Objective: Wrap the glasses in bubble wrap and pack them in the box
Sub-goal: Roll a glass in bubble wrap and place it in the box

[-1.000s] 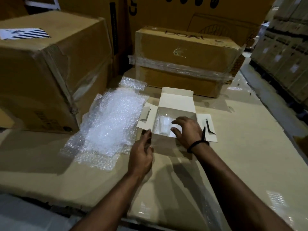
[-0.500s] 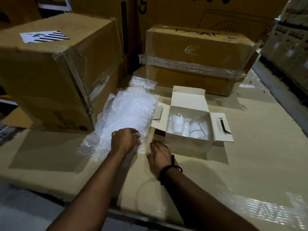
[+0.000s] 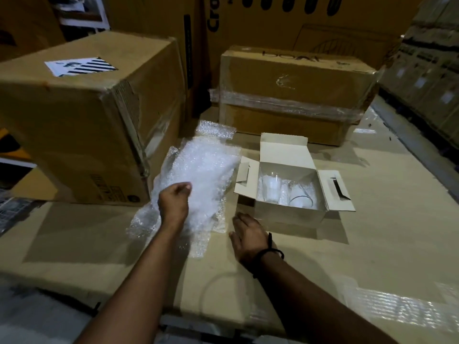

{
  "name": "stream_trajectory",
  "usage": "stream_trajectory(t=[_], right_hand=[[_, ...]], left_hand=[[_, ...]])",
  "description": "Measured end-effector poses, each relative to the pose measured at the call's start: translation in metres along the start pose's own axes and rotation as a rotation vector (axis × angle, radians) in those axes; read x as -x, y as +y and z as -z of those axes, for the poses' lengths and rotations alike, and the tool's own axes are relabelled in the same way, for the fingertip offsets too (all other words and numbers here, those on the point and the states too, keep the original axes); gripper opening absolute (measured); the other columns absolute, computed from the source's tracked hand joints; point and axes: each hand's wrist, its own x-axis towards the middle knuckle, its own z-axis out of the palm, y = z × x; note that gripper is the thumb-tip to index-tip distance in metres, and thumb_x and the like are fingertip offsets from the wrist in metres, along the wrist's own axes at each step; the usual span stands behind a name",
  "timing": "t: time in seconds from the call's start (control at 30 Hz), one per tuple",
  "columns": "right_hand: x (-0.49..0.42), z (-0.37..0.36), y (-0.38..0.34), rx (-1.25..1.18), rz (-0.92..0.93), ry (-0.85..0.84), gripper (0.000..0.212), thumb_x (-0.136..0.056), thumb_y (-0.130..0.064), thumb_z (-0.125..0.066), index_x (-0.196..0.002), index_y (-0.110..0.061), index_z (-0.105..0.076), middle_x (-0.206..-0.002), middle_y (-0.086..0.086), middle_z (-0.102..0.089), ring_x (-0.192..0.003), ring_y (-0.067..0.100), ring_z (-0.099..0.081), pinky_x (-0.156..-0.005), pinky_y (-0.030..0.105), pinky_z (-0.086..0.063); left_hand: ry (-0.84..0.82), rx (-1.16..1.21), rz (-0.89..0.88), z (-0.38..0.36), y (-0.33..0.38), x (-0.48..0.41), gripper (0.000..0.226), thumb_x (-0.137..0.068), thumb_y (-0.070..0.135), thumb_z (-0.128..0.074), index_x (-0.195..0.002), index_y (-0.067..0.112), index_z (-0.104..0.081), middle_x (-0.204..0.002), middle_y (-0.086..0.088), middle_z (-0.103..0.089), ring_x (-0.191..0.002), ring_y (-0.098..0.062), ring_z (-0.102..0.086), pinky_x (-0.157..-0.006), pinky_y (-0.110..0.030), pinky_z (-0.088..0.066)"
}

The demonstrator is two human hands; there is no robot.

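A small white box (image 3: 283, 216) stands open on the cardboard surface, flaps spread. Inside it stand clear glasses (image 3: 270, 188), at least one wrapped in bubble wrap, and another glass (image 3: 301, 198) to its right. A pile of bubble wrap sheets (image 3: 203, 170) lies just left of the box. My left hand (image 3: 173, 203) pinches a sheet of it and holds the sheet lifted off the pile. My right hand (image 3: 248, 235) rests flat and open on the surface in front of the box, touching nothing else.
A big brown carton (image 3: 82, 120) stands at the left, close to the bubble wrap. Another taped carton (image 3: 293, 95) sits behind the white box. Stacked boxes (image 3: 427, 70) line the right. The work surface (image 3: 372, 244) is a flat cardboard carton with tape.
My right hand left the inside of the box and came down flat in front of it. My left hand moved from the box's corner to the bubble wrap and lifted a sheet.
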Motion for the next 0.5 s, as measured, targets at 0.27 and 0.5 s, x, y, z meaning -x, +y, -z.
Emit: stream_trajectory(t=[0.27,0.5], right_hand=[[-0.001,0.029,-0.012,-0.484,-0.288,0.058,0.033,-0.096,-0.045,-0.048,-0.094,-0.019,-0.068,-0.1,0.008,-0.07,-0.097,0.023,-0.065,-0.079,0.028,-0.052],[-0.047,0.08,-0.056,-0.899,-0.403,-0.029,0.084,-0.049,-0.077,-0.073,-0.106,-0.016,-0.062,-0.075,-0.002,-0.059,-0.046,0.008,-0.056,-0.044,0.023,-0.041]], left_hand=[[-0.109,-0.054,-0.476,0.02,0.015,0.064,0.01,-0.093,0.015,-0.061,-0.096,0.018,-0.07,-0.091,0.007,-0.069,-0.083,-0.004,-0.063,-0.075,-0.01,-0.045],[-0.576,-0.328,-0.961,0.023,-0.025,0.116,0.019,-0.081,0.02,-0.057,-0.092,0.015,-0.072,-0.102,0.002,-0.071,-0.092,-0.022,-0.063,-0.081,-0.034,-0.046]])
